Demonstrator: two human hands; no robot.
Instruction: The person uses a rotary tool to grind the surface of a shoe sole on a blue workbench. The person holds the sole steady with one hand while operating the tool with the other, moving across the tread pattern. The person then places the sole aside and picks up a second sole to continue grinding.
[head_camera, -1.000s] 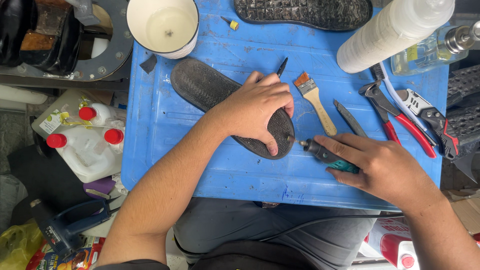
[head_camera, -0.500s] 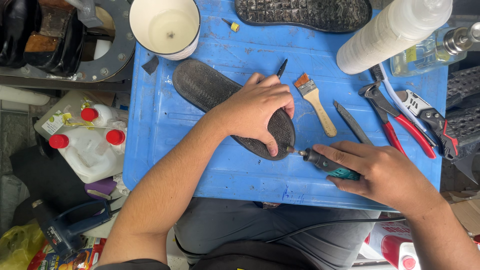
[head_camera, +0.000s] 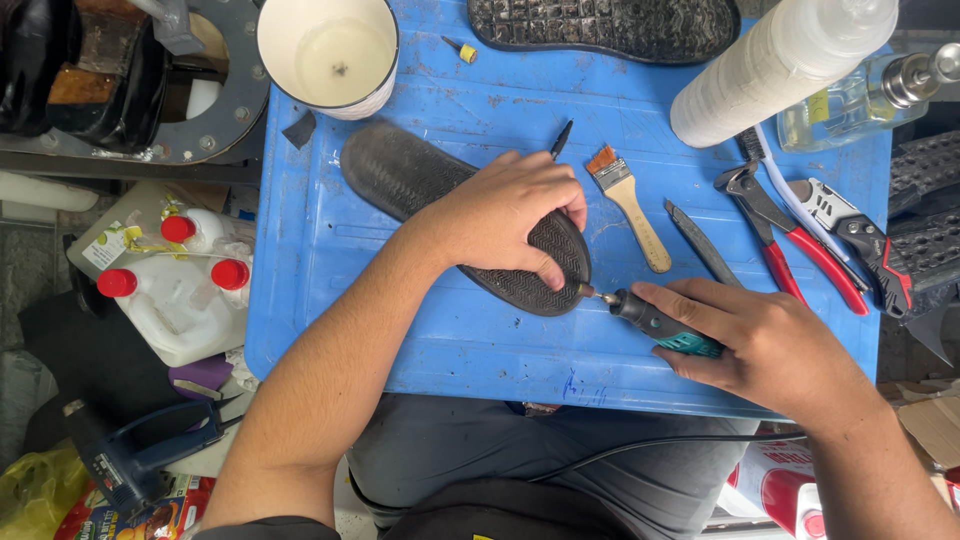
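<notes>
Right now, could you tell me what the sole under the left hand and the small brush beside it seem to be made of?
The dark sole looks like matt rubber: a moulded herringbone tread covers it. The brush seems to have a pale, unpainted wooden handle, a metal band and orange-brown bristles, natural or synthetic I cannot tell. The blue tray beneath looks like scuffed hard plastic.

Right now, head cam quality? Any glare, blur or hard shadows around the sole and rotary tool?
Head view: even, soft light, no hard shadows. The left hand on the black sole and the right hand gripping the rotary tool are sharp, with no motion blur. Mild sheen on the white bottle and glass bottle. Dark clutter at the left edge is underexposed.
</notes>
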